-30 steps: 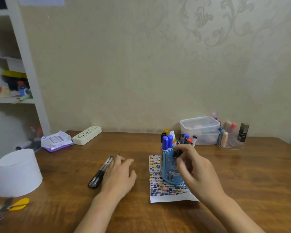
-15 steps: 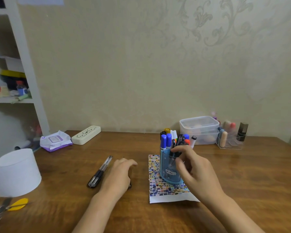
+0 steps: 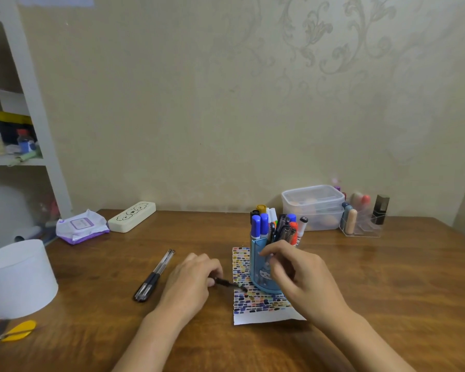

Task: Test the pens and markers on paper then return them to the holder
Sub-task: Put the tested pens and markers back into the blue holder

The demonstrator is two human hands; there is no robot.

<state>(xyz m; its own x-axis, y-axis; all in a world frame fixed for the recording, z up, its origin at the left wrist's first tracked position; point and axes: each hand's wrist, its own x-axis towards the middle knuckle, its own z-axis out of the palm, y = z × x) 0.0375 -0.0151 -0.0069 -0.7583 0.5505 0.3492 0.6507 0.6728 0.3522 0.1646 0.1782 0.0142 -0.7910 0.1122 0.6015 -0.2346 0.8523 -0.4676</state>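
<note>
A blue pen holder (image 3: 259, 267) full of pens and markers (image 3: 277, 224) stands on a sheet of paper (image 3: 258, 302) covered with small colour strokes. My left hand (image 3: 191, 283) holds a black pen (image 3: 230, 283) whose tip reaches onto the paper's left side. My right hand (image 3: 298, 275) sits in front of the holder with curled fingers, blurred; whether it holds anything cannot be made out. Two black pens (image 3: 153, 276) lie on the wooden table to the left.
A white lamp shade (image 3: 16, 277) and yellow-handled scissors (image 3: 14, 331) sit at the left edge. At the back are a wipes pack (image 3: 81, 226), a cream pencil case (image 3: 132, 216), a clear lidded box (image 3: 313, 205) and a clear organiser (image 3: 363, 221). Shelves (image 3: 14, 130) stand at left.
My right hand has dropped from the pen tops to the holder's front. My left hand has closed on a black pen and turned it toward the paper.
</note>
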